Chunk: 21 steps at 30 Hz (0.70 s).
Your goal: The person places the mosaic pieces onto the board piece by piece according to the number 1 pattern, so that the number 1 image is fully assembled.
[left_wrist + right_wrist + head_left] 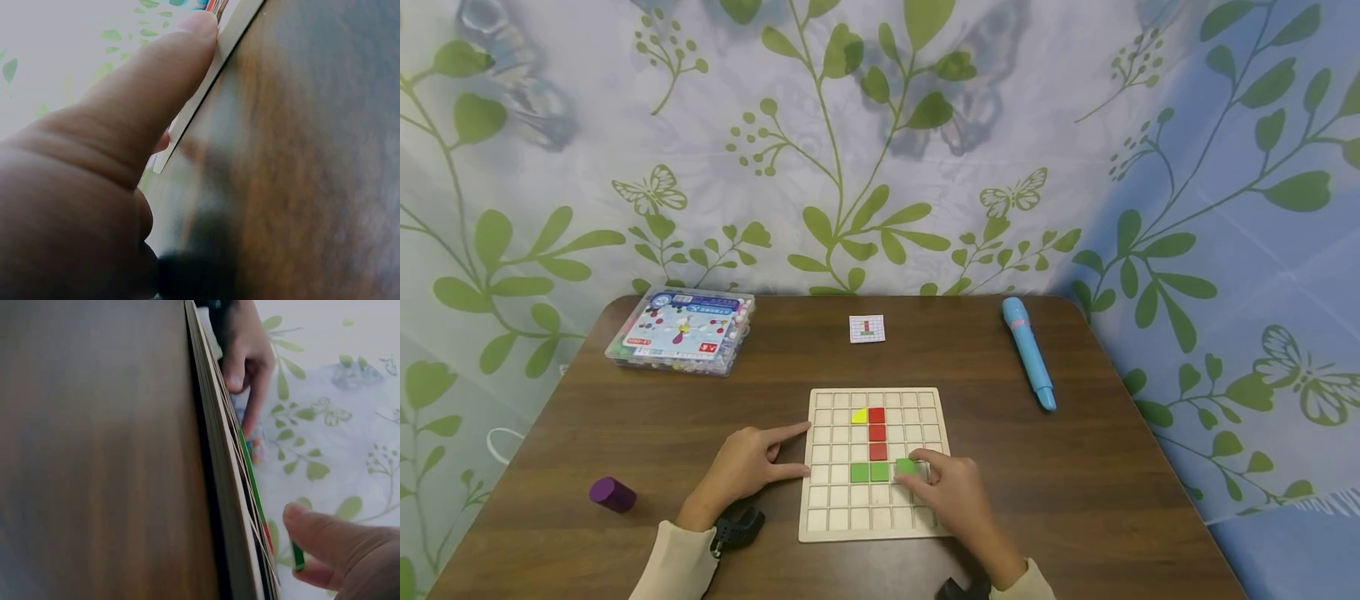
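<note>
A wooden grid board (842,521) lies on the table. In its cells are a yellow quarter-round tile (859,416), a column of red square tiles (877,432) and two green tiles (869,472) side by side. My right hand (951,496) pinches another green square tile (905,467) between thumb and fingers over the board's right half. The right wrist view shows that green tile (298,556) held on edge, apart from the board. At the board's left edge, my left hand (745,467) touches the rim with straight thumb and index finger; its thumb (150,81) fills much of the left wrist view.
A small pattern card (867,328) lies behind the board. At the back left is a clear plastic box of beads (681,332). A blue pen-shaped stick (1030,354) lies at the right, and a purple cylinder (613,495) at the left. A patterned curtain (820,167) hangs behind the table.
</note>
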Each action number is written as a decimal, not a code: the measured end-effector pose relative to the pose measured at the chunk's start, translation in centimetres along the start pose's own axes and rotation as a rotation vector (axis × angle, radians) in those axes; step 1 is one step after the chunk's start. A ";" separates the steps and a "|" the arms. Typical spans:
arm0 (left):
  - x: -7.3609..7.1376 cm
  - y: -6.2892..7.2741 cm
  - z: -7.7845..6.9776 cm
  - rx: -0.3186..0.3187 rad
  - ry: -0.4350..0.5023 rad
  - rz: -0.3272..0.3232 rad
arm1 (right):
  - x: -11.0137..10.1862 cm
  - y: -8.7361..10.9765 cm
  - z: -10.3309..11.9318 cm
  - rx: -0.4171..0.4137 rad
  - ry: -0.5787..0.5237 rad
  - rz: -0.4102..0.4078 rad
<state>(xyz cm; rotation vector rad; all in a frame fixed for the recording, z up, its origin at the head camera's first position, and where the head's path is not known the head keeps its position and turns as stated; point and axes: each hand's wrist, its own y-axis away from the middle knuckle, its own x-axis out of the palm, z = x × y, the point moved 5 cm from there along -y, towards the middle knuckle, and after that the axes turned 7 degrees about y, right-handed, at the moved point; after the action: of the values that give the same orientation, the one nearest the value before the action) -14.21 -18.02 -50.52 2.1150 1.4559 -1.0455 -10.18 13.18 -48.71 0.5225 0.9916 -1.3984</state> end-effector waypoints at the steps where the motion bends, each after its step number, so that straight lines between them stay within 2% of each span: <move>1: 0.0 0.0 0.0 0.003 0.002 0.000 | 0.2 0.0 0.0 -0.005 0.005 0.005; 6: 0.0 0.0 0.0 0.010 0.002 -0.002 | 0.8 0.1 0.0 -0.031 0.016 0.007; 21: 0.0 -0.1 0.1 -0.019 0.008 0.017 | 1.6 0.1 -0.1 -0.004 0.086 0.025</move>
<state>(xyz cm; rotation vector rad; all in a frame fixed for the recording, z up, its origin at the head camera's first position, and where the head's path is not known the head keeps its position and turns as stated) -14.38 -18.06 -50.57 2.1175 1.4431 -1.0140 -10.26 12.42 -50.08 0.5945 1.0532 -1.3612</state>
